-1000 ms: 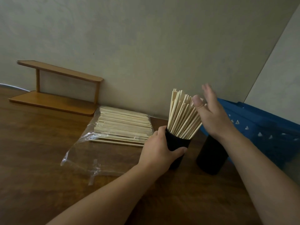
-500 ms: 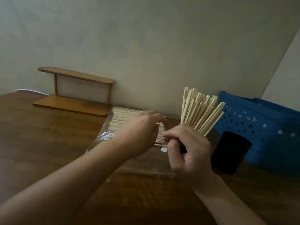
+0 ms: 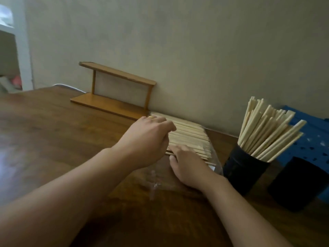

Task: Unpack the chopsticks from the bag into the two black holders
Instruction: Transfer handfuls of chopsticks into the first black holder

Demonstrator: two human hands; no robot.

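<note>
A flat bundle of pale wooden chopsticks [image 3: 190, 134] lies in a clear plastic bag [image 3: 154, 182] on the brown table by the wall. My left hand [image 3: 147, 138] is on the bundle's left end, its fingers curled down over the sticks. My right hand [image 3: 188, 164] lies flat on the bag at the bundle's near edge, fingertips touching the sticks. To the right stands a black holder [image 3: 243, 168] packed with upright chopsticks [image 3: 267, 132]. A second black holder [image 3: 299, 186] stands further right; no sticks rise from it.
A small two-tier wooden shelf [image 3: 115, 91] stands against the wall behind the bag. A blue perforated basket [image 3: 316, 139] sits behind the holders at the right edge. The wall runs close behind everything.
My right hand has let go of the filled holder and moved left onto the bag. My left hand has settled on the bundle's left end. The camera has swung left.
</note>
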